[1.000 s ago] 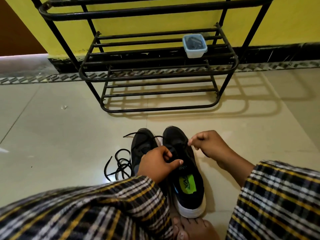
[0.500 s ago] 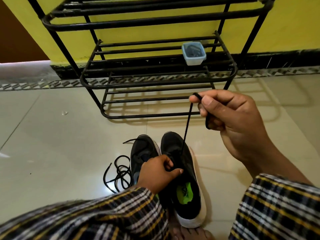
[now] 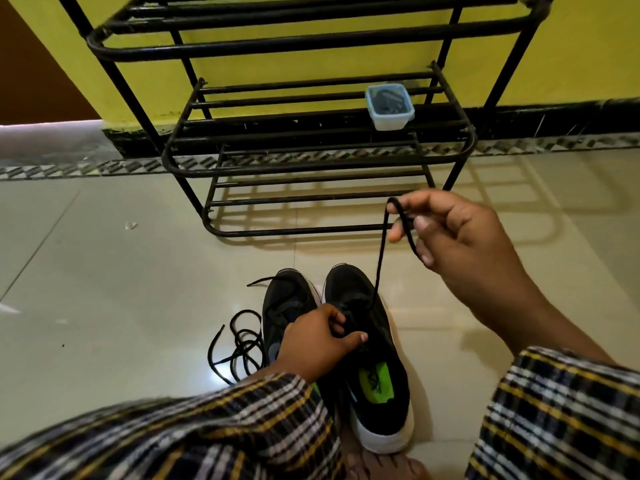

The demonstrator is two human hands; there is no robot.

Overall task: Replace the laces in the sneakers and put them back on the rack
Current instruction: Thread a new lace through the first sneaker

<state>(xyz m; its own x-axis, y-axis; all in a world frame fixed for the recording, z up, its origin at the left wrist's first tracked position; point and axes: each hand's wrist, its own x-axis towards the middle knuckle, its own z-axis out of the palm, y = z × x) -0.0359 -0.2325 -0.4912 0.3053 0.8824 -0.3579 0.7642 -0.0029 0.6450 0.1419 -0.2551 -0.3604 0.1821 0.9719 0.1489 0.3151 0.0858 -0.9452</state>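
Standing against the wall, the rack (image 3: pixel 318 161) is kept free for the sneakers, only a small tub (image 3: pixel 390 106) being carried on its middle shelf. Both sneakers (image 3: pixel 367 344) are set side by side on the floor before it. The right sneaker is steadied by the left hand (image 3: pixel 317 341), curled over its eyelets, apparently so the lace (image 3: pixel 380 258) runs free. That lace is pinched taut in the raised right hand (image 3: pixel 453 237). Another lace (image 3: pixel 239 341) is left coiled beside.
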